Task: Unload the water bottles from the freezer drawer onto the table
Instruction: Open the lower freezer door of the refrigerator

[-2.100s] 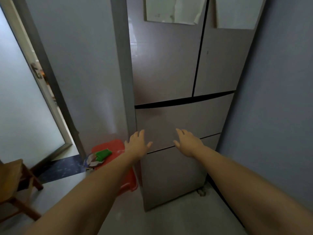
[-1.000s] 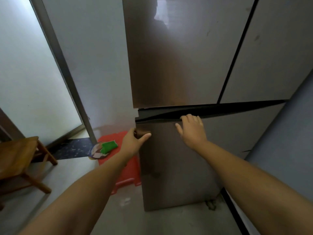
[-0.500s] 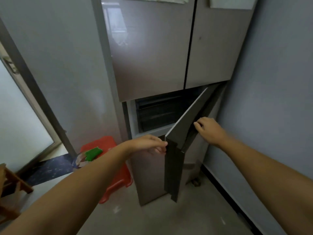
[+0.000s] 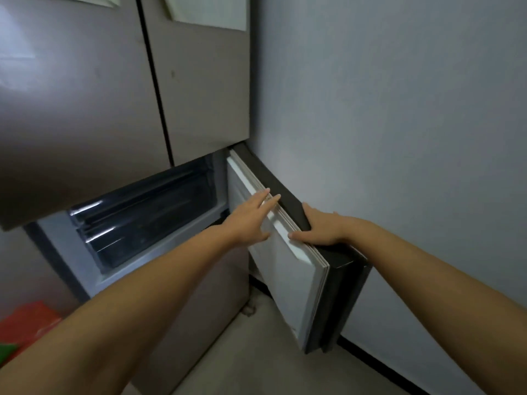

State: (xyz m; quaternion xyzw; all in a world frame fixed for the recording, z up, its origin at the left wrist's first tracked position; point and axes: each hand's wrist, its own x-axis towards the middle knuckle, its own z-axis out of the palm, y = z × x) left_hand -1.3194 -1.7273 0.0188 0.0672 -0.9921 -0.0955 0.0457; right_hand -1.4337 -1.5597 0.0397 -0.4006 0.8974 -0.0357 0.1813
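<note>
While the right hand (image 4: 322, 229) grips the freezer door (image 4: 288, 252) and the left hand (image 4: 251, 218) lies flat-fingered against it, overswing risks striking the wall (image 4: 399, 138).

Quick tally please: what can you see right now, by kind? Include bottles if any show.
Hands: 2, left hand and right hand, both on the open freezer door
Open freezer doors: 1
Closed upper fridge doors: 2, left and right
Dark freezer drawers: 2
Red stool: 1
Water bottles: 0 visible
Total: 8
</note>
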